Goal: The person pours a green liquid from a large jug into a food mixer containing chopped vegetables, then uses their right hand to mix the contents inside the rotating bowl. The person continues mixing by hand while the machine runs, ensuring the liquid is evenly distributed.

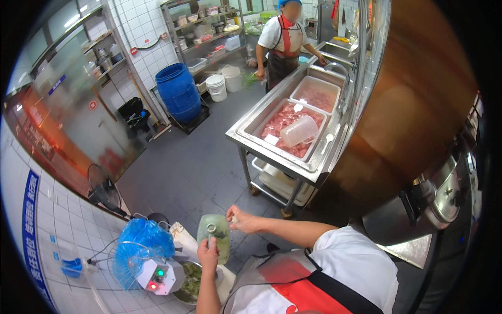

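Note:
My left hand (208, 252) grips the neck or handle area of a translucent greenish plastic jug (221, 238), whose round mouth faces up uncapped. Just right of the jug, my right hand (243, 220) has its fingers closed around a small whitish thing (235, 219), perhaps a cap. Left of my left forearm stands a white machine head (161, 276) with a green and a red light and a wire guard. Beneath it a metal bowl (191, 283) holds chopped green food. A blue plastic bag (146, 240) covers part of the machine.
Ahead is a steel sink table (235, 135) with tubs of raw meat and a plastic pitcher (299, 130). A co-worker (285, 41) stands behind it. A blue barrel (179, 92), white buckets (216, 87) and shelves line the back. A fan (104, 186) is at left, a large metal pot (406, 218) at right.

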### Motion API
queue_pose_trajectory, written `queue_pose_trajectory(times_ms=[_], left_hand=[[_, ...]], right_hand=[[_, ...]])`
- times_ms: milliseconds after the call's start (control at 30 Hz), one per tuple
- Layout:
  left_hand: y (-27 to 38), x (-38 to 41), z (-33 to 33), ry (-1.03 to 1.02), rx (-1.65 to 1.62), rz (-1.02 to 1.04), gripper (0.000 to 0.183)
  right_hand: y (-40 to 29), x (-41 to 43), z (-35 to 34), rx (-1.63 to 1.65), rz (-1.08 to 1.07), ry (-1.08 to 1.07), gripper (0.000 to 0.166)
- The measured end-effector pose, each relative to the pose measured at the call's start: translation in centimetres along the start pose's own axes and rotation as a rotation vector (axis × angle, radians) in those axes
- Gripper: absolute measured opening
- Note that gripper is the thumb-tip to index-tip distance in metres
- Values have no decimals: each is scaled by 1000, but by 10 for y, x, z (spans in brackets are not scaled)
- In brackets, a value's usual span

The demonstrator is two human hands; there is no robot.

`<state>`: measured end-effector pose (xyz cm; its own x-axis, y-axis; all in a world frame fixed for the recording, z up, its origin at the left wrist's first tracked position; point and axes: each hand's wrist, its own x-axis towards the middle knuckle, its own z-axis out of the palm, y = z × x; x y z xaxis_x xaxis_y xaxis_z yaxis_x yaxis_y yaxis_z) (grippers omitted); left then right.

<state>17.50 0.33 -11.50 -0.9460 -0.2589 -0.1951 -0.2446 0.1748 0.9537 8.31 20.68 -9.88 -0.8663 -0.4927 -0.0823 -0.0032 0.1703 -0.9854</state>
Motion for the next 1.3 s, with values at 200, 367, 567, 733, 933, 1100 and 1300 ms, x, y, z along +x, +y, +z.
queue_pose_trajectory(times_ms=[200, 367, 567, 733, 933, 1100, 1300], left_hand=[[36, 46, 62, -155, 349, 318, 40], [64, 63, 88, -279, 481, 388, 42], [84, 76, 84, -610, 464, 412, 33], [78, 80, 73, -829, 363, 256, 31], [68, 72, 74, -777, 481, 365, 33], [40, 74, 66, -733, 393, 419, 38], [52, 77, 57, -779, 536, 349, 41]], right_hand=[[-7, -5, -82, -377, -307, 211, 42], [-14, -13, -106, -455, -243, -38, 45], [-20, -29, -101, -649, -425, 40, 43], [-20, -41, -92, -934, -520, -11, 40], [-19, -48, -64, -1124, -214, 342, 56], [-38, -50, -44, -1140, 61, 157, 57], [-24, -60, -40, -968, -267, 66, 56]])
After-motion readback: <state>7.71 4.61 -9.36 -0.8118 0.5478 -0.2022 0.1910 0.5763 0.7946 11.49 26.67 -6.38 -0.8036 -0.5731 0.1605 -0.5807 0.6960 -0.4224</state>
